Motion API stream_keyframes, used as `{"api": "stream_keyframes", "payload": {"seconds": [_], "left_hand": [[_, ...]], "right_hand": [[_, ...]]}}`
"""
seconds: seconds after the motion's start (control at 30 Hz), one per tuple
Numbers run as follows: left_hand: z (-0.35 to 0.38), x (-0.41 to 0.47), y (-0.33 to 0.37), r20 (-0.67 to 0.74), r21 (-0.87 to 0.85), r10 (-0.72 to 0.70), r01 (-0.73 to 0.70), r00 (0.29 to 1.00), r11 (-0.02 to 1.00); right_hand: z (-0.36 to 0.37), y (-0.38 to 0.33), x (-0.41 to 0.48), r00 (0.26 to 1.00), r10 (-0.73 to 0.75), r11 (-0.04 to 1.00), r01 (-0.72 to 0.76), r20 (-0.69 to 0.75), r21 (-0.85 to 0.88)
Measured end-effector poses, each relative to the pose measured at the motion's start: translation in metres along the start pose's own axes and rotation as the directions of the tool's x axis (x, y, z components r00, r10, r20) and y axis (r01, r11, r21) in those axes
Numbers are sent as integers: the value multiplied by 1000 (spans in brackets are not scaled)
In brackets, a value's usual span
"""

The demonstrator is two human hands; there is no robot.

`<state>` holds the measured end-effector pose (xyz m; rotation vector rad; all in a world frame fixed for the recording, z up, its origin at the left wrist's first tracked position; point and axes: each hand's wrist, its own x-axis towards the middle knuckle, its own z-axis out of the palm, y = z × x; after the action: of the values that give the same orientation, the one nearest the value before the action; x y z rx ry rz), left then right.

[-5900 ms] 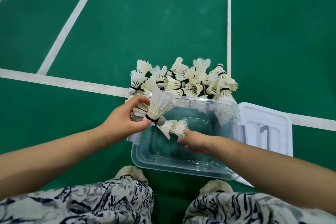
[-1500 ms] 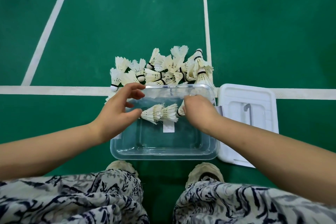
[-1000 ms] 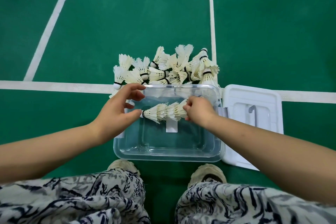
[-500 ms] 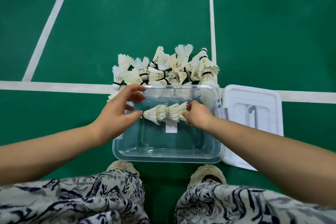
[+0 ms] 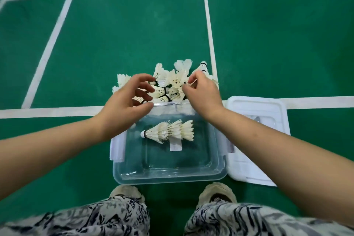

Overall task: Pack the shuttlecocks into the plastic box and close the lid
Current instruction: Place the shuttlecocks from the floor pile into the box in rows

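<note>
A clear plastic box [image 5: 220,166] stands on the green floor in front of my feet. A row of three nested shuttlecocks [image 5: 168,132] lies on its bottom near the far wall. Behind the box is a pile of white feather shuttlecocks [image 5: 172,82]. My left hand [image 5: 126,101] hovers over the pile's left side, fingers spread, holding nothing. My right hand [image 5: 201,94] is at the pile's right side, with thumb and fingers pinched on a shuttlecock's feathers. The white lid [image 5: 268,113] lies flat to the right of the box.
White court lines [image 5: 47,110] cross the green floor behind the box. My two shoes [image 5: 126,192] stand just in front of the box's near wall, and patterned trousers fill the bottom edge.
Both hands let go of the nested row, which now lies in the box. They moved forward over the far wall to the pile. The camera tilted up.
</note>
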<state>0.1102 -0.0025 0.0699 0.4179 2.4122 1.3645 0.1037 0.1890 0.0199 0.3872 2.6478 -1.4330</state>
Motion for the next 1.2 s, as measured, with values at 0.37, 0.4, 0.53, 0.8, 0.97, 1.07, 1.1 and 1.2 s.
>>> {"api": "stream_keyframes", "payload": {"seconds": [0.37,0.4,0.53,0.8,0.97,1.07,1.1,1.2], "left_hand": [[5,1,0,41,32,-5,4,999,999],[3,1,-3,38,33,-14,12,999,999],[-2,0,-13,17,34,-46,45,999,998],[-5,-3,-20,3,48,-65,65,998,997],[-8,-7,-22,-1,35,-67,67,998,997],[-8,-8,-22,-4,29,-61,61,998,998],[-8,-9,-22,-4,27,-53,53,999,998],[-6,-11,-21,2,22,-30,29,1000,999]], "right_hand": [[-26,56,62,968,250,926,-246,-26,-287],[-24,57,65,967,255,927,-244,2,-284],[-14,61,70,965,252,934,-222,78,-279],[-10,68,74,976,213,956,-199,46,-214],[-14,65,72,981,195,968,-196,-19,-160],[-16,58,71,986,159,977,-164,-44,-140],[-17,56,70,988,146,979,-152,-50,-134],[-23,46,66,991,110,988,-117,-74,-99]]}}
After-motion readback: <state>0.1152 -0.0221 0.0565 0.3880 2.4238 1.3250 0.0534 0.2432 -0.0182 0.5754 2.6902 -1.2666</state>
